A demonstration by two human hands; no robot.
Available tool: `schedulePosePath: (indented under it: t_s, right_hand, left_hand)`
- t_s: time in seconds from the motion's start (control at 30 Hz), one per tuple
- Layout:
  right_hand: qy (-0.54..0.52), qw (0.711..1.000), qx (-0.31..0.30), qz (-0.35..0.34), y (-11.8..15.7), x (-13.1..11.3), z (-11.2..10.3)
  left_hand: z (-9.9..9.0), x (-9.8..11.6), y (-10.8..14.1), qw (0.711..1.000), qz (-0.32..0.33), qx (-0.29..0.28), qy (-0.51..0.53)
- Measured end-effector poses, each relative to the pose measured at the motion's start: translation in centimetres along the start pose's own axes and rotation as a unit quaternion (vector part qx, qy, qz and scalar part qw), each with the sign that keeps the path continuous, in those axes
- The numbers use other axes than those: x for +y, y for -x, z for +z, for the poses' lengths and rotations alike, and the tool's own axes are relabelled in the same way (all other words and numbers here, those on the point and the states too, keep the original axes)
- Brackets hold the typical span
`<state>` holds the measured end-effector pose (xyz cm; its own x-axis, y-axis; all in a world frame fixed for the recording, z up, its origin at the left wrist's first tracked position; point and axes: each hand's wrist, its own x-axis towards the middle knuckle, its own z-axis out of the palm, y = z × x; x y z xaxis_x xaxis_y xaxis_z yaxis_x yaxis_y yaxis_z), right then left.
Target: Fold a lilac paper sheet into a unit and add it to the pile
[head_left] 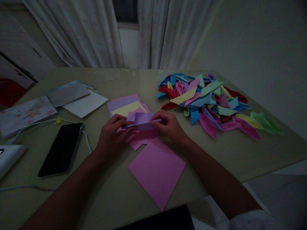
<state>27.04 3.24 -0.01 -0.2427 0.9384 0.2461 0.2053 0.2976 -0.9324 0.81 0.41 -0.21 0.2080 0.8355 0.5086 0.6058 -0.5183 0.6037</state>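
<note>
Between my two hands is a partly folded sheet of purple paper point(142, 118), raised just over the loose squares. My left hand point(114, 130) pinches its left end, fingers bent around the edge. At the opposite end, my right hand point(168, 124) grips the paper between thumb and fingers. Beneath them lie pink, yellow and purple sheets, partly covered by my hands. A pink square sheet point(158, 172) lies turned cornerwise on the table nearer to me. The fingertips' exact contact with the paper is partly hidden.
Folded coloured paper pieces point(201, 95) form a heap at the right. On the left are a black phone point(61, 150), a white cable point(87, 142), a floral booklet point(27, 113) and white paper point(85, 103). The table's point(240, 169) right edge slants toward me.
</note>
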Motion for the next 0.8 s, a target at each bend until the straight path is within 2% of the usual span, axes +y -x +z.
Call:
schedulePosePath:
  t_s: [0.13,0.27,0.4,0.53,0.67,0.8]
  right_hand:
    - [0.067,0.997,-0.015,-0.038,0.15,-0.25,-0.21]
    - [0.131,0.989,-0.03,-0.061,0.28,-0.25,-0.2]
    - [0.148,0.985,-0.04,-0.075,0.17,0.02,-0.27]
    - [0.146,0.985,-0.054,-0.075,0.03,0.19,-0.39]
    - [0.131,0.986,-0.061,-0.086,-0.02,0.13,-0.45]
    - [0.105,0.99,-0.055,-0.08,-0.08,0.11,-0.35]
  left_hand:
    - [0.06,-0.53,0.31,0.998,0.037,0.022,-0.035]
    - [0.06,-0.66,0.19,0.997,0.059,0.007,-0.041]
    - [0.03,-0.46,-0.05,0.998,0.059,-0.009,-0.023]
    - [0.38,-0.66,0.2,0.999,0.012,0.017,0.025]
    - [0.74,-1.04,0.47,0.989,-0.054,0.049,0.129]
    - [0.35,-0.5,0.17,0.985,-0.097,0.014,0.145]
